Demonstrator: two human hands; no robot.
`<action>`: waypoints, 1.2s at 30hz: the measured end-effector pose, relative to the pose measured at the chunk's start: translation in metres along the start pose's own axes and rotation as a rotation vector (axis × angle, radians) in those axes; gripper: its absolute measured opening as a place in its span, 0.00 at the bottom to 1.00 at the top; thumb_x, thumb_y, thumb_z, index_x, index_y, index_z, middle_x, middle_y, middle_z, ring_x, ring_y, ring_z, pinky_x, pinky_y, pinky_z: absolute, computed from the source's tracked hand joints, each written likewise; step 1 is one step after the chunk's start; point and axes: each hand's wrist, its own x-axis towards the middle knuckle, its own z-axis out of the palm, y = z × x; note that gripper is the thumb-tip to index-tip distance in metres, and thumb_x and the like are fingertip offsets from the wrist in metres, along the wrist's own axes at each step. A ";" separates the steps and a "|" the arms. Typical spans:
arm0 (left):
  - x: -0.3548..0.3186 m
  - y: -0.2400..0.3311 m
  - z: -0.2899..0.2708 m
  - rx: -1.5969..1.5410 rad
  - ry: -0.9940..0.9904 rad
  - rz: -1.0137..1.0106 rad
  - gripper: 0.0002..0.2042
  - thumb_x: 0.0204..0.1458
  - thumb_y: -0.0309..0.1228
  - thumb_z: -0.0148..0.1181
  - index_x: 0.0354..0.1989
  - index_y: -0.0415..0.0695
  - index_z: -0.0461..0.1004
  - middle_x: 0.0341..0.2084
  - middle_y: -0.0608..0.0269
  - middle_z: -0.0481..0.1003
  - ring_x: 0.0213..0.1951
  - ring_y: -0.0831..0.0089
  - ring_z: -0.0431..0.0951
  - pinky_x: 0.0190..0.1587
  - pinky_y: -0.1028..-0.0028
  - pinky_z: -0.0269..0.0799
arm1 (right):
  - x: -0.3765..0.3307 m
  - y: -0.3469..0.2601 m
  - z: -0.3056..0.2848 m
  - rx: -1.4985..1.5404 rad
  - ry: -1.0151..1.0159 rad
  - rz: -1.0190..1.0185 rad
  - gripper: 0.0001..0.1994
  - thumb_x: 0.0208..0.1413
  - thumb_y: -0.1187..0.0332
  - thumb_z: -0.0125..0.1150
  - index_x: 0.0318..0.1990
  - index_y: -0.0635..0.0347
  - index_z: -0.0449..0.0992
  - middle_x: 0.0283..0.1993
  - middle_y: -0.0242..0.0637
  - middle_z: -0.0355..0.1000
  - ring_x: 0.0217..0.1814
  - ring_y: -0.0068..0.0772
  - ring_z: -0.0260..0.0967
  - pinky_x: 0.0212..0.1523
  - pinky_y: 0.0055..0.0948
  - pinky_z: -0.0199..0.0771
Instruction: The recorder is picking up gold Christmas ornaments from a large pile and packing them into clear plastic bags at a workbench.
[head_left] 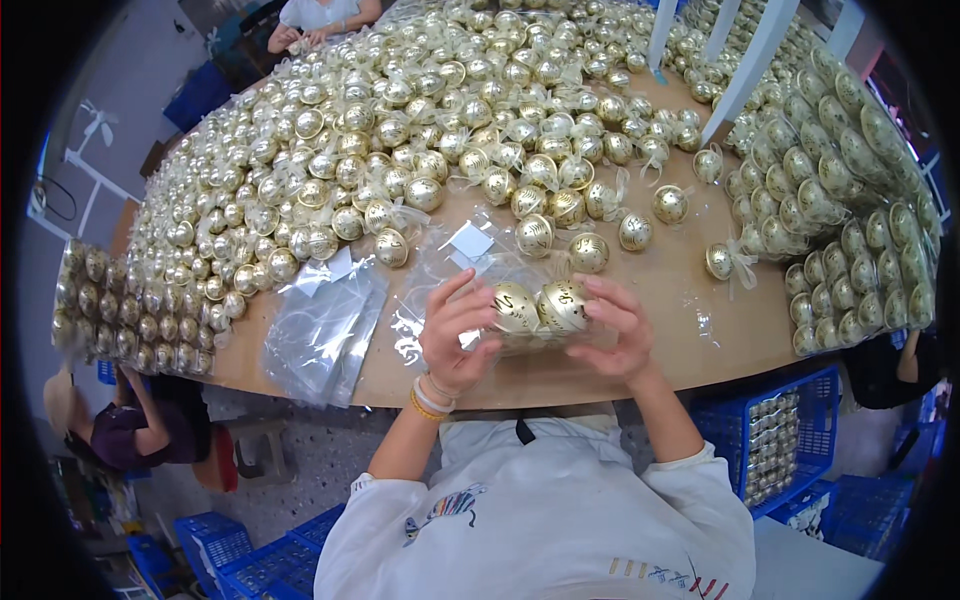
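Near the table's front edge, a see-through plastic pack (527, 340) with two large gold baubles (515, 307) in its upper part sits between my hands. The fingers of my left hand (458, 335) curl against its left side. On the other side, my right hand (618, 330) grips it with thumb and fingers. The baubles carry dark script-like markings. Just beyond the pack, several loose gold baubles (589, 252) lie on the brown tabletop (650, 290). Flat plastic bags (325, 330) with a white card lie left of my left hand.
A huge heap of ribboned gold baubles (400, 130) covers the table's far side. Stacked packs of baubles stand at right (860, 280) and left (130, 315). White posts (750, 75) rise at the far right. Blue crates (765, 440) stand below; other people sit around the table.
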 end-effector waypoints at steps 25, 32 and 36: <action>0.075 0.052 0.008 0.048 -0.042 -0.431 0.05 0.48 0.22 0.67 0.29 0.37 0.76 0.39 0.59 0.63 0.28 0.78 0.71 0.31 0.80 0.72 | 0.080 -0.051 0.001 -0.624 -0.193 -0.191 0.09 0.43 0.75 0.69 0.34 0.60 0.79 0.32 0.34 0.74 0.28 0.33 0.71 0.25 0.28 0.71; 0.071 0.059 0.015 0.149 -0.005 -0.347 0.05 0.47 0.22 0.67 0.29 0.38 0.76 0.44 0.56 0.64 0.27 0.79 0.73 0.31 0.79 0.71 | 0.113 -0.043 -0.021 -0.216 -0.477 0.334 0.08 0.45 0.70 0.70 0.34 0.56 0.81 0.30 0.32 0.73 0.36 0.33 0.66 0.39 0.31 0.67; 0.066 0.060 0.020 0.112 0.080 -0.288 0.05 0.47 0.21 0.66 0.31 0.39 0.77 0.44 0.57 0.68 0.33 0.74 0.74 0.32 0.78 0.71 | 0.107 -0.045 -0.028 -0.204 -0.513 0.397 0.08 0.46 0.68 0.71 0.35 0.54 0.82 0.37 0.31 0.74 0.41 0.32 0.67 0.43 0.30 0.67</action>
